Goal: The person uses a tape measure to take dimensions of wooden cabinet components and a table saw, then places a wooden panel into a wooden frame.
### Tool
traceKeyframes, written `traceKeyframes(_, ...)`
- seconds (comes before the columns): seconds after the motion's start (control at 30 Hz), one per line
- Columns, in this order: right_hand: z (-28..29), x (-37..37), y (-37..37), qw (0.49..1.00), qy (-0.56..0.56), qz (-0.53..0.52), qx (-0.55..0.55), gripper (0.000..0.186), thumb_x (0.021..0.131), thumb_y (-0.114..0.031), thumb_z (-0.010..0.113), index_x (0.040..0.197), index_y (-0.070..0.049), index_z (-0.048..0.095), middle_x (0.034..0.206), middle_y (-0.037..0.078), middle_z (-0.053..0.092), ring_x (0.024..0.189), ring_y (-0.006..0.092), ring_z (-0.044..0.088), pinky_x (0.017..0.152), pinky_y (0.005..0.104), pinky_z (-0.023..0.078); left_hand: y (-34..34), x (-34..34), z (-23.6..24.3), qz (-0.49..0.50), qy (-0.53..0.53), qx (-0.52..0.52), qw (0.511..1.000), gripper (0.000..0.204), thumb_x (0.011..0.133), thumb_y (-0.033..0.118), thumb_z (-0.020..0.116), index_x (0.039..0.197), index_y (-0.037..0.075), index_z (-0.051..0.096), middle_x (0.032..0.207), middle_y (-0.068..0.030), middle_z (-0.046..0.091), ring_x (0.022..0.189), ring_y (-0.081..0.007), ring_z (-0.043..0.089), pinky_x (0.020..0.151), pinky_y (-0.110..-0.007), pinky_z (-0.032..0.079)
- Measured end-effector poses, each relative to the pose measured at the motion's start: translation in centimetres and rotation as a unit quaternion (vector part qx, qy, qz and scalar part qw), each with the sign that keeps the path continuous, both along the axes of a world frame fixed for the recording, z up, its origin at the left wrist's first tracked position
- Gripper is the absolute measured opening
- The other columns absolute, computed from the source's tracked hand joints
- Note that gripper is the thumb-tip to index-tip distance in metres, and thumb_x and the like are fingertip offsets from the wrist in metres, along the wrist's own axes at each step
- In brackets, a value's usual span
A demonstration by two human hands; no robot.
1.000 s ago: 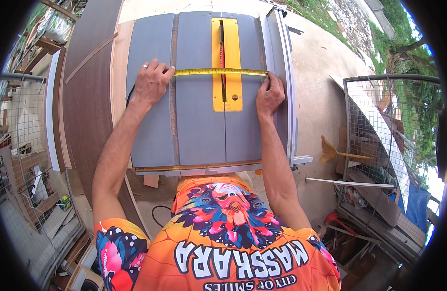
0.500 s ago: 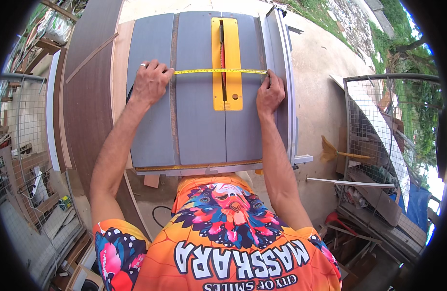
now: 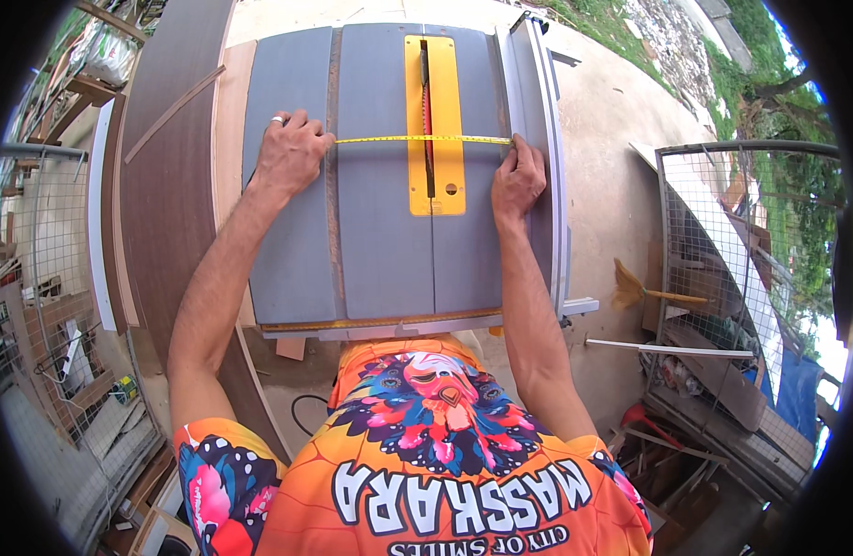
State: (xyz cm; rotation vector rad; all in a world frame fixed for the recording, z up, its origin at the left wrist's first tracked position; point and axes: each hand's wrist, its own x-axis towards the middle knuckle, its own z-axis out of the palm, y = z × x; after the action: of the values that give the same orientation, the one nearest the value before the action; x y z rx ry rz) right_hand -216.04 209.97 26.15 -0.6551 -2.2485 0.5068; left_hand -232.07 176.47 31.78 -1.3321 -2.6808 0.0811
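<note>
Tape measure (image 3: 380,140): thin, yellow, tiny dark marks | across smooth gray saw table (image 3: 385,241), over yellow plate (image 3: 447,171) | left hand (image 3: 292,156), right hand (image 3: 519,185) pinching its two ends | orange shirt (image 3: 329,445): big white letters

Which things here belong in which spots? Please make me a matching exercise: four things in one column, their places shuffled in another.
Things
1. Thin yellow measuring tape
2. Long yellow rectangular insert plate
3. Yellowish straw broom
4. Wide dark brown board

Places
A. Left of the flat grey saw table
B. Stretched between the bare left hand and bare right hand
C. Right of the saw table, near a grey wire-mesh panel
D. Set into the saw table's top

Pairs: 1-B, 2-D, 3-C, 4-A
</note>
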Motion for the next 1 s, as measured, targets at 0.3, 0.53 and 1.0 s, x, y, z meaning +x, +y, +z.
traceKeyframes(0.3,0.8,-0.5,-0.2,0.999,-0.040,-0.006,0.011,0.026,0.095,0.006,0.066,0.118,0.000,0.077,0.108,0.019,0.073,0.099,0.0385,0.072,0.086,0.0454,0.060,0.2,-0.4,0.3,0.006,-0.015,-0.006,1.000,0.032,0.087,-0.002,0.066,0.108,0.016,0.083,0.101,-0.0013,0.072,0.107,-0.0222,0.067,0.107,-0.048,0.048)
traceKeyframes(0.53,0.9,-0.4,-0.3,1.000,-0.005,-0.002,0.000,0.026,0.094,0.008,0.066,0.117,0.001,0.077,0.105,0.020,0.074,0.096,0.0389,0.072,0.085,0.0453,0.059,0.1,-0.3,0.2,0.005,-0.015,-0.002,1.000,0.033,0.085,-0.005,0.067,0.108,0.015,0.080,0.102,-0.0005,0.071,0.106,-0.0219,0.066,0.107,-0.049,0.048)
traceKeyframes(1.0,0.6,-0.4,-0.2,1.000,-0.012,-0.013,0.019,0.028,0.093,0.007,0.068,0.119,0.001,0.078,0.105,0.020,0.073,0.092,0.0373,0.072,0.083,0.0449,0.059,0.2,-0.6,-0.3,-0.017,0.007,0.030,0.999,0.020,0.088,0.003,0.071,0.103,0.013,0.080,0.101,-0.0023,0.071,0.102,-0.0221,0.067,0.103,-0.048,0.050)
